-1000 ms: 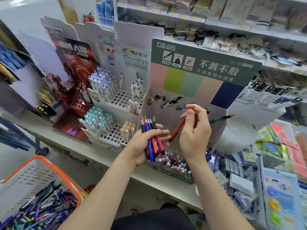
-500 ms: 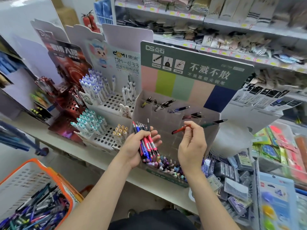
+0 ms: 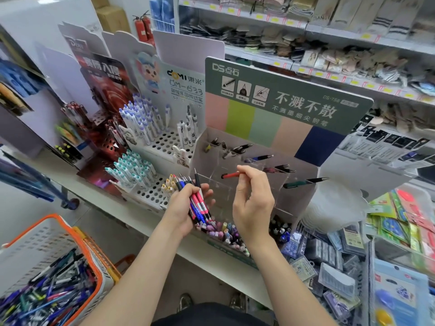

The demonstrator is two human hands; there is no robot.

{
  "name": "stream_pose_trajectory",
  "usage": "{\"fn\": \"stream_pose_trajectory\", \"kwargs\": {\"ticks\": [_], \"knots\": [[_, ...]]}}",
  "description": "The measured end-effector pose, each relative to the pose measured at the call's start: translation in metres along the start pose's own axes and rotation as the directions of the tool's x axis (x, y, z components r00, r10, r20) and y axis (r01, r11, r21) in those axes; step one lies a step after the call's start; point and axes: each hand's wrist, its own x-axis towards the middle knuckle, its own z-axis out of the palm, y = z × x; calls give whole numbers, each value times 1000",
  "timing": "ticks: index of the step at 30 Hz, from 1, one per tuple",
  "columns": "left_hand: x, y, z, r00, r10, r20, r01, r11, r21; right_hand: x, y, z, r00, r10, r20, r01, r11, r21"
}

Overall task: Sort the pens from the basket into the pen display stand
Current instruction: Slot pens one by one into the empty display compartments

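1. Left hand (image 3: 182,208) grips a bunch of pens (image 3: 196,201).
2. Right hand (image 3: 253,198) pinches a red pen (image 3: 230,175) over the stand (image 3: 303,182).
3. Basket (image 3: 94,262) sits near left, holding pens.

Left hand (image 3: 181,208) gripping pen bundle (image 3: 196,200), right hand (image 3: 253,198) pinching red pen (image 3: 230,175) at display stand (image 3: 294,102)

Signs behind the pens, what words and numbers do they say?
"DS点石": top left of the green sign.
"不溅不散": big letters on the same sign.
"不溅墨细尖钢笔": small line just below.
"dOMI 東米": white cartoon card.
"DM-633": same card.
Red card and shelf price tags: too blurred or small to read.
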Motion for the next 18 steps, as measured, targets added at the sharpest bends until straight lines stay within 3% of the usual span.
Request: {"fn": "stream_pose_trajectory", "kwargs": {"ticks": [4, 6, 9, 11, 14, 18], "knots": [[-3, 4, -7, 1000, 9, -20, -10, 998, -55, 9, -8, 22, 997, -35, 73, 31, 998, 57], [-4, 5, -12, 1000, 8, -22, -9, 999, -48, 13, -8, 34, 984, -24, 178, 15, 999, 52], [-6, 9, -16, 1000, 11, -15, -12, 999, -38, 12, 1, 53, 924, 50, 379, -35, 998, -48], [-8, 12, -18, 1000, 20, 4, -20, 999, -39, 10, 5, 60, 897, 92, 433, -19, 985, -170], [-13, 16, -21, 999, 41, 25, -41, 999, 6, 3, 8, 60, 886, 172, 432, -60, 964, -260], [-20, 20, -23, 996, 30, 81, -39, 993, 111, -7, -5, 45, 922, 229, 311, -194, 971, -142]]}}
